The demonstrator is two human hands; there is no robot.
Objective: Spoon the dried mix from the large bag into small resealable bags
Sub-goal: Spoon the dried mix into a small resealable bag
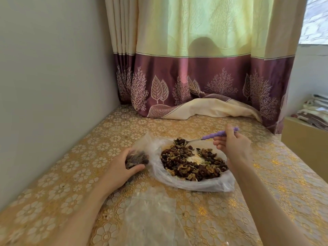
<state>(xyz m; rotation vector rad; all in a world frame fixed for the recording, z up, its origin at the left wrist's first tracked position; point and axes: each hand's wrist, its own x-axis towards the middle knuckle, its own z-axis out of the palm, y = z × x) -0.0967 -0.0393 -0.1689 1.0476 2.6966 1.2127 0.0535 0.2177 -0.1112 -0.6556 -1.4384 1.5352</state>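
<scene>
Now right hand point(232, 144) pinching loaded spoon point(204, 138) above large bag point(193, 181), left hand point(122, 166) gripping small bag point(135, 159) beside it

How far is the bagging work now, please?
Done: the small bag gripped by the left hand already holds some mix. In hand: the right hand holds a loaded spoon over the large bag. Left: much dried mix remains there.

On the worktop point(266, 174), a large bag point(193, 181) lies open with dried mix point(191, 166) inside; a small bag point(136, 159) sits just left, curtain point(195, 77) behind.
</scene>
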